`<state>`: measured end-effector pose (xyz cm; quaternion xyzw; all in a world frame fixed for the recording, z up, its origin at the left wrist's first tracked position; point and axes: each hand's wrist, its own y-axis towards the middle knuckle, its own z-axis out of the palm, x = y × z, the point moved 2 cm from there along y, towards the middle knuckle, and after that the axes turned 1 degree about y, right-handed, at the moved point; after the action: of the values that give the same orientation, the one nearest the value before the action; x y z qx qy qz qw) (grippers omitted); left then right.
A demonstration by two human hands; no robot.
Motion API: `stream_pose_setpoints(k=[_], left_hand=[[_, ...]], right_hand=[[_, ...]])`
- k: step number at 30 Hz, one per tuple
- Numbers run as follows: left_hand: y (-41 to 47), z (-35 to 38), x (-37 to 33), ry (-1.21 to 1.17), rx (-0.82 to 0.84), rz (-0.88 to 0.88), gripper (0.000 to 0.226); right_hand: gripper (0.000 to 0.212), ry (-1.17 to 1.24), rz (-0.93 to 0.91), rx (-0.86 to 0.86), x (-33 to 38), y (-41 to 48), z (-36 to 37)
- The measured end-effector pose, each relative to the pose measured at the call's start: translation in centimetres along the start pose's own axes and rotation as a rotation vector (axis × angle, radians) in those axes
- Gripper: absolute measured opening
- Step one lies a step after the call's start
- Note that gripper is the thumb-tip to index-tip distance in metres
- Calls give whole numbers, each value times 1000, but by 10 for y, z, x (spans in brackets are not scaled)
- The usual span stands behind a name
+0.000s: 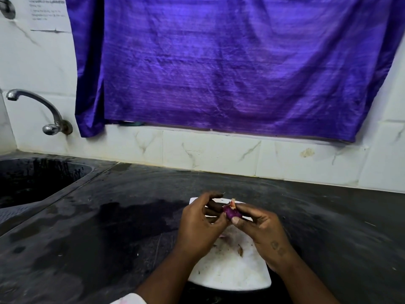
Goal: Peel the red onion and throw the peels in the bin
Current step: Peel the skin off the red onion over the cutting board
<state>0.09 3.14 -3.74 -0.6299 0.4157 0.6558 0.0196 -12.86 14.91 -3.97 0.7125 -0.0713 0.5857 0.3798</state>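
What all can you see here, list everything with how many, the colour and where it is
red onion: one, purple, held between both hands above the board
cutting board: one, white, on the counter near the front edge
peel scraps: a few, brownish, lying on the board
counter: one, black, wet patches left of the board
sink: one, dark, far left
tap: one, chrome, on the wall above the sink
curtain: one, purple, hanging on the back wall
paper notice: one, white, upper left wall
left hand: one, gripping the onion
right hand: one, pinching the onion's tip
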Motion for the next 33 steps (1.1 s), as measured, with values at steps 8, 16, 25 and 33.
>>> stream_pose_setpoints(k=[8, 16, 25, 33], left_hand=[[1, -2, 3, 91, -31, 47, 41], [0, -1, -1, 74, -36, 37, 39], [-6, 0, -5, 355, -53, 166, 39], [-8, 2, -10, 361, -78, 126, 41]], right_hand=[[33, 39, -14, -1, 2, 0, 2], [33, 14, -19, 10, 1, 0, 1], [30, -37, -53, 16, -1, 0, 5], [29, -49, -70, 18, 0, -1, 7]])
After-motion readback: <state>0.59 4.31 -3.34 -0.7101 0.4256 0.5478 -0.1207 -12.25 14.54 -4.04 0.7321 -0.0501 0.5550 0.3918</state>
